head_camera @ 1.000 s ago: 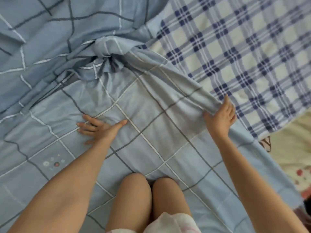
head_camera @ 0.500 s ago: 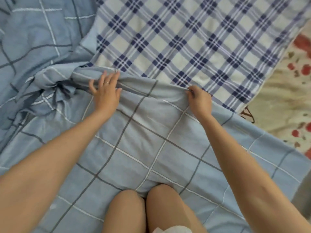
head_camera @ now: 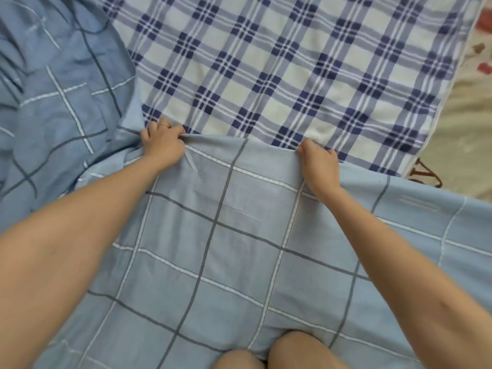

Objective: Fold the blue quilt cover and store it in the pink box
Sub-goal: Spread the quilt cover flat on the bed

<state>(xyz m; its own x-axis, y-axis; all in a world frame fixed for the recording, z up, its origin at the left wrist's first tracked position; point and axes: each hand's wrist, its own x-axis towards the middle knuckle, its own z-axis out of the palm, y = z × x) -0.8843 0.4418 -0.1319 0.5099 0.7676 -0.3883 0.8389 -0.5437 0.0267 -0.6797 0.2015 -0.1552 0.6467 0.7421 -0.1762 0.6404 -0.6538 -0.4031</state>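
The person is kneeling on the bed with both arms stretched forward, and each hand is pinching the far edge of the blue quilt cover. The left hand is closed tight on the edge near where the cloth bunches up toward the left; a ring is showing on one finger. The right hand is curled shut on the same edge further to the right, the two well apart along it. That held edge is running roughly side to side across the person's front, tilting a little lower on the right, with the flat part of the cover lying between the hands and the two bare knees. Beyond the edge the checked sheet is lying bare. Both hands seem about equally near the edge, so I judge the fold will turn on drawing it evenly. I am counting one quilt cover, two hands, one checked sheet. The pink box is not showing anywhere in view.
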